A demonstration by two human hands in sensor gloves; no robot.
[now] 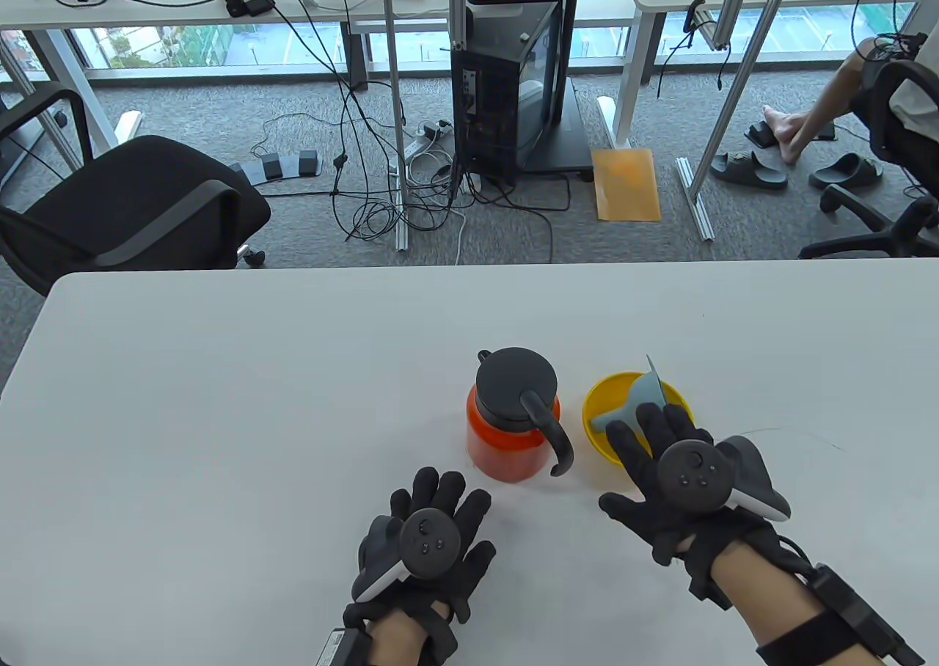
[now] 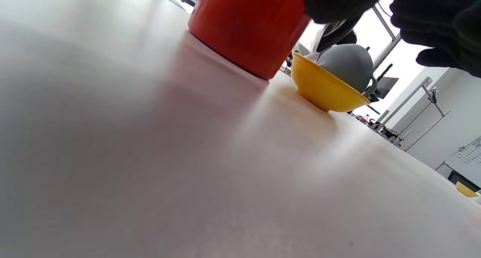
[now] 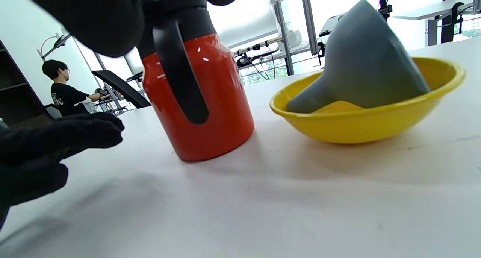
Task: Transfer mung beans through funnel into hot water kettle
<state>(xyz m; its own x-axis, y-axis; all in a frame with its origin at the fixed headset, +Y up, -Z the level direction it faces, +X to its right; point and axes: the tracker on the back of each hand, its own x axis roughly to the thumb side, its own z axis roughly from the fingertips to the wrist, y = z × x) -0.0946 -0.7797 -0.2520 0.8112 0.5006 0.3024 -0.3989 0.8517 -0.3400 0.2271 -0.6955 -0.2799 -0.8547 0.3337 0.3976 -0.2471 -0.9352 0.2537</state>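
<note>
Funnel (image 1: 637,406) lies tilted in the yellow bowl (image 1: 603,402); right hand (image 1: 678,479) spread above, gripping nothing. Left hand (image 1: 425,541) flat, empty: kettle lid (image 1: 516,380) needs removing first.

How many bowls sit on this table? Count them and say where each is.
1. The yellow bowl sits right of the red kettle, holding the grey funnel, under the right hand. A second yellow bowl-like shape shows far off in the left wrist view.
</note>
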